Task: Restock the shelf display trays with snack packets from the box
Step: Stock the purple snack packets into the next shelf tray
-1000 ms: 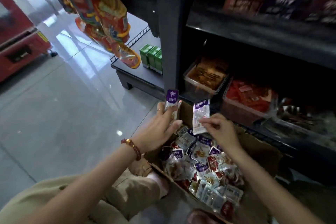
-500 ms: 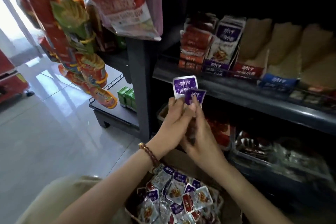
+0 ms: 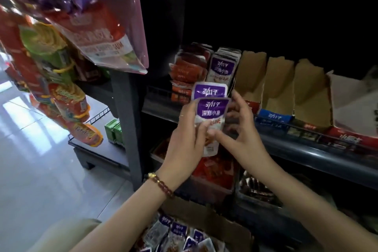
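Purple-topped packets [image 3: 210,108] reading 劲仔 and 深海小鱼 sit fanned just below the matching shelf stack [image 3: 223,67]. Left hand [image 3: 184,145] grips them from underneath; right hand [image 3: 239,129] pinches the front one.

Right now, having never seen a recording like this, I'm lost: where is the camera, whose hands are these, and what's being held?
There is no machine here. One camera on a person's head looks down at their own bare hands. The left hand grips two purple packets, fanned one behind the other, and the right hand pinches their right side. Behind them is a shelf with cardboard trays and a matching stack. At the bottom edge, the box holds more.
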Demonstrator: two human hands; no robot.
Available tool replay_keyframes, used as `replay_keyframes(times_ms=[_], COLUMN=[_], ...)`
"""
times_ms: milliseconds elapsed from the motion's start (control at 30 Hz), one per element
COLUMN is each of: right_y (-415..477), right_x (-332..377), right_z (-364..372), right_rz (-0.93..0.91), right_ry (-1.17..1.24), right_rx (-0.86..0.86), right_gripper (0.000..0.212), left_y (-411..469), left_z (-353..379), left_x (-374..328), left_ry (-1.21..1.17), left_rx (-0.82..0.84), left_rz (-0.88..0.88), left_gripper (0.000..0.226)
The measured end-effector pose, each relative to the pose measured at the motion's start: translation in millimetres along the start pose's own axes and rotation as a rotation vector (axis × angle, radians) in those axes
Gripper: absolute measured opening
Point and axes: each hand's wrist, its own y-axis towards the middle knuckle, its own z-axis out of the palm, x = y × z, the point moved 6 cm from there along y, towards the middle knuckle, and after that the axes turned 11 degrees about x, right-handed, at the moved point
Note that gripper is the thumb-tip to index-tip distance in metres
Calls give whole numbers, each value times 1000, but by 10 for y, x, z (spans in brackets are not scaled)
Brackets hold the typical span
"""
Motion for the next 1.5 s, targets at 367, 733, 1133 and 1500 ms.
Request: replay_keyframes(times_ms=[367,733,1133,1500], right_y=[71,99,224,650], right_x=[-200,-238,-117,63], right_z=[-3,-84,-111,-796], right_rz=[231,181,163,-227], right_ry=[560,814,379,213], right_rx=[12,-236,-1,-516], right_gripper=[38,27,23,24], left_y=[189,171,131,251], left_z=[-77,25,-123,-155], left_x=[150,190,193,417], left_ry=[3,-10,-67,591], left_rx=[34,29,-50,34], left_rz=[-30,-215,-188,-82], left_gripper=[41,50,21,56])
